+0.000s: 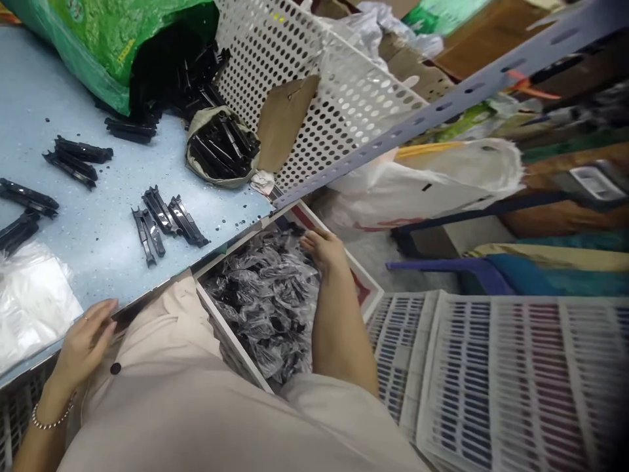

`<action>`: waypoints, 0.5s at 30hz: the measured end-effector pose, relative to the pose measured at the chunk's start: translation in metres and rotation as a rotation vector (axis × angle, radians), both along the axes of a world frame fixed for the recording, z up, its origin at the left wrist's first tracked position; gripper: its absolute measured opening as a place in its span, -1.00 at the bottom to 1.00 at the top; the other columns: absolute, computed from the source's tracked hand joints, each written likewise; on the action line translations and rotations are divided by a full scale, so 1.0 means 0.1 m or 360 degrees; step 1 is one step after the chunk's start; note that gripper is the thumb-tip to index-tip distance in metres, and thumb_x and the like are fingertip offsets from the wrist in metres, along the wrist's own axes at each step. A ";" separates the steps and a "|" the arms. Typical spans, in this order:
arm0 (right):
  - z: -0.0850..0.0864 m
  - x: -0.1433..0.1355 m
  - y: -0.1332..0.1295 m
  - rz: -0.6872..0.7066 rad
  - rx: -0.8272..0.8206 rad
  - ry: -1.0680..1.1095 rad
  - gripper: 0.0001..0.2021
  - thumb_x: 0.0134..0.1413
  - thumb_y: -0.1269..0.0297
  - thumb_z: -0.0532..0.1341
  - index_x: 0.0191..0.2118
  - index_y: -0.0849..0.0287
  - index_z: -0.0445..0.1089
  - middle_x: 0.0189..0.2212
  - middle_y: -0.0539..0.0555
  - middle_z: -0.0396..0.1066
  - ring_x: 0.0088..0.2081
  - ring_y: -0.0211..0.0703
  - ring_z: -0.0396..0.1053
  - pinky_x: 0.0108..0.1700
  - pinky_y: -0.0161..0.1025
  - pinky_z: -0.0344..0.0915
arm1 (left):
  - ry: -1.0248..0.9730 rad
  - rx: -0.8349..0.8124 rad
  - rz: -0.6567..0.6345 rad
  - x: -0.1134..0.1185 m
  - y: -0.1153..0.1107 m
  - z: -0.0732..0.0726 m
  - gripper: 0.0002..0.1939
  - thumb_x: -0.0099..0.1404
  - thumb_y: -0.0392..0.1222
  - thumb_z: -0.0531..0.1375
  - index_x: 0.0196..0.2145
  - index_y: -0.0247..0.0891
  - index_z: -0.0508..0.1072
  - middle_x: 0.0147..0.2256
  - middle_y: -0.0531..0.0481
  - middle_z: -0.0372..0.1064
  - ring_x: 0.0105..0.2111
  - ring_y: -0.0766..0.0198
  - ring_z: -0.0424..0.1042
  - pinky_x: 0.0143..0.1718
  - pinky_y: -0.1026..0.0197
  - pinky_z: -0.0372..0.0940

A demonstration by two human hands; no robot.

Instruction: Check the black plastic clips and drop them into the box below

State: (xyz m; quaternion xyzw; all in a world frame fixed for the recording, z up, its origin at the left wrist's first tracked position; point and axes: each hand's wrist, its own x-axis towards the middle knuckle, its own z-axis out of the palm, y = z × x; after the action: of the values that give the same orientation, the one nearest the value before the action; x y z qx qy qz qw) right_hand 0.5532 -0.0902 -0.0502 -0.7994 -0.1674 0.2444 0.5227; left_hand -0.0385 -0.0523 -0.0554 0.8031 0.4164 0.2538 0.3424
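Observation:
My left hand (88, 337) is at the front edge of the blue speckled table (113, 252), beside the stack of clear plastic bags (37, 301). Its fingers are stretched out and it holds nothing. Over the far end of a box (236, 344) I have my right hand (324, 249), its fingers curled. What they hold, if anything, is hidden. Black parts wrapped in clear plastic (275, 295) fill this box. Small groups of loose black plastic parts (167, 213) lie on the table, with more at its left side.
A green sack (93, 52) spills black parts at the back. Next to it stands a rolled-down bag (223, 151) full of them. A white perforated basket (295, 59) is behind a metal rail (417, 108). White slatted crates (515, 367) stand at the right.

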 end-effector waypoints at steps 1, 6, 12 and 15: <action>0.02 -0.13 0.12 0.0132 -0.0005 0.0090 -0.82 -0.03 0.31 0.36 -0.38 0.18 0.33 -0.41 0.05 0.43 -0.40 -0.29 0.45 -0.25 -0.26 0.46 | 0.0021 0.0046 0.0109 -0.04 0.01 0.01 -0.55 0.37 -0.20 0.16 0.20 -0.02 0.38 0.09 -0.08 0.43 0.01 0.08 0.49 0.13 -0.04 0.38; 0.26 -1.24 0.63 0.1172 -0.0027 0.0199 -0.67 0.03 0.06 0.35 -0.17 0.19 0.50 -0.20 0.17 0.54 -0.25 -0.11 0.52 -0.17 -0.14 0.46 | 0.0486 0.0379 0.0956 -0.26 0.12 -0.01 -0.62 0.34 0.02 0.20 -0.02 -0.28 0.45 -0.07 -0.28 0.38 -0.06 -0.09 0.41 0.01 -0.13 0.34; 0.32 -2.69 1.13 0.1662 -0.0441 -0.0704 -0.82 0.27 0.16 0.22 -0.20 0.17 0.45 -0.27 0.18 0.54 -0.14 0.01 0.49 -0.02 -0.12 0.31 | 0.0681 0.0199 0.0929 -0.43 0.33 -0.06 -0.68 0.40 0.00 0.05 -0.30 -0.23 0.49 -0.25 -0.13 0.41 -0.18 0.04 0.41 -0.12 0.04 0.30; 0.24 -2.96 1.26 0.1622 -0.0724 -0.0883 -0.79 0.20 0.26 0.29 -0.11 0.24 0.38 -0.16 0.34 0.51 -0.01 0.16 0.46 0.03 -0.08 0.28 | 0.0305 0.0039 0.0994 -0.48 0.37 -0.04 -0.74 0.32 0.00 0.16 -0.34 -0.21 0.52 -0.27 -0.07 0.44 -0.21 0.12 0.43 -0.09 0.08 0.31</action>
State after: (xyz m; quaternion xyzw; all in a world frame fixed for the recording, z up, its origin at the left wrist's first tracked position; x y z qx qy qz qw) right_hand 0.2573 0.0355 -0.0260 -0.7442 -0.6011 0.2758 0.0940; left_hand -0.0861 -0.0152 -0.0598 0.6608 0.6700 0.2748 0.1973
